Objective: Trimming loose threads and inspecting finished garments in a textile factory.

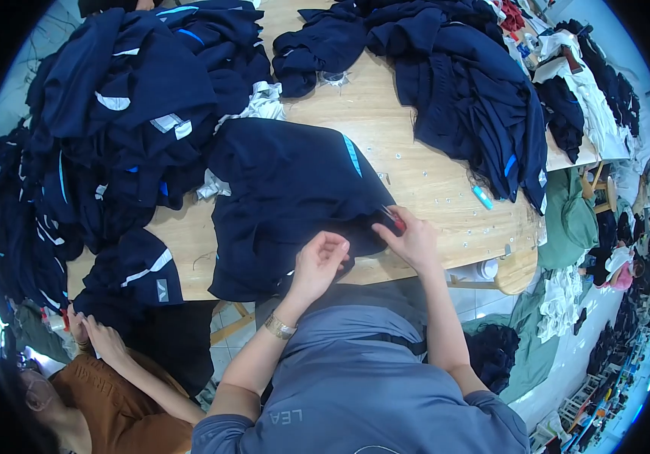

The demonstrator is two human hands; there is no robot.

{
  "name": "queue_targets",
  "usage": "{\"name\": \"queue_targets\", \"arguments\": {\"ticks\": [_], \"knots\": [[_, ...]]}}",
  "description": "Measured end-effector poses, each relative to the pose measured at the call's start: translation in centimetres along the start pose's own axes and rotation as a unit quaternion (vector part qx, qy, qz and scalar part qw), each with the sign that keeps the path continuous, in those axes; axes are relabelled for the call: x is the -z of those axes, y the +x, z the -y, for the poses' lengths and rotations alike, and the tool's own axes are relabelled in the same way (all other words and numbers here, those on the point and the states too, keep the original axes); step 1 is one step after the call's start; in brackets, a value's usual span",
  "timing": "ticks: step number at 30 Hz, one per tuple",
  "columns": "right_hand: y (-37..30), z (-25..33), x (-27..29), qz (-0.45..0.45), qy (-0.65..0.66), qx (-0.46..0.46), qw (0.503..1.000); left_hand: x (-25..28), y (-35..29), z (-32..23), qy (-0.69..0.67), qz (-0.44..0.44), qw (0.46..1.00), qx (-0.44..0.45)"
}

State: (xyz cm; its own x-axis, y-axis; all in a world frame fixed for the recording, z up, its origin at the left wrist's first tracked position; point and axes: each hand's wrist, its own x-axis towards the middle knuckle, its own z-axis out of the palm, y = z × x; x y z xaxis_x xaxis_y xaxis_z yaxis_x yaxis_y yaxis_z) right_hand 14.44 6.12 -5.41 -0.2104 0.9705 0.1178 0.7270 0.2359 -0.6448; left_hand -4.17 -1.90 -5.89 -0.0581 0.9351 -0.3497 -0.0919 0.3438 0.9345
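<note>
A navy garment point(287, 181) with a light-blue strip near its far right corner lies spread on the wooden table in front of me. My right hand point(416, 244) is closed round small thread snips point(398, 222) with a red handle, their metal tips over the garment's right edge. Just left of it, my left hand point(314, 265) is held above the near part of the garment, fingers curled in toward the thumb. Whatever those fingers may pinch is too small to make out.
A tall heap of navy garments point(151, 83) covers the table's left; another pile point(469, 98) lies at the far right. A light-blue tube-like item point(482, 197) and small white bits dot the table point(438, 178). At lower left, a co-worker's hands point(101, 337) are by a navy garment.
</note>
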Motion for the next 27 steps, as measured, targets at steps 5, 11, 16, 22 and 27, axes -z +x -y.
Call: {"name": "queue_targets", "arguments": {"ticks": [5, 11, 16, 22, 27], "knots": [[1.2, -1.3, 0.9, 0.030, -0.021, -0.056, 0.998, 3.0, 0.9, -1.3, 0.428, -0.102, 0.885, -0.151], [1.0, -2.4, 4.4, -0.042, 0.033, -0.120, 0.991, 5.8, 2.5, -2.2, 0.434, -0.197, 0.842, -0.251], [-0.7, -1.2, 4.6, -0.064, -0.074, -0.053, 0.994, 3.1, 0.3, -4.1, 0.335, -0.125, 0.901, -0.245], [-2.7, 1.4, 2.4, 0.215, 0.046, 0.059, 0.974, 1.4, -3.8, -0.2, -0.059, 0.217, 0.941, 0.252], [-2.7, 1.1, -0.4, 0.219, -0.136, 0.117, 0.959, 1.1, -3.5, 0.1, -0.383, 0.115, 0.844, 0.357]]}}
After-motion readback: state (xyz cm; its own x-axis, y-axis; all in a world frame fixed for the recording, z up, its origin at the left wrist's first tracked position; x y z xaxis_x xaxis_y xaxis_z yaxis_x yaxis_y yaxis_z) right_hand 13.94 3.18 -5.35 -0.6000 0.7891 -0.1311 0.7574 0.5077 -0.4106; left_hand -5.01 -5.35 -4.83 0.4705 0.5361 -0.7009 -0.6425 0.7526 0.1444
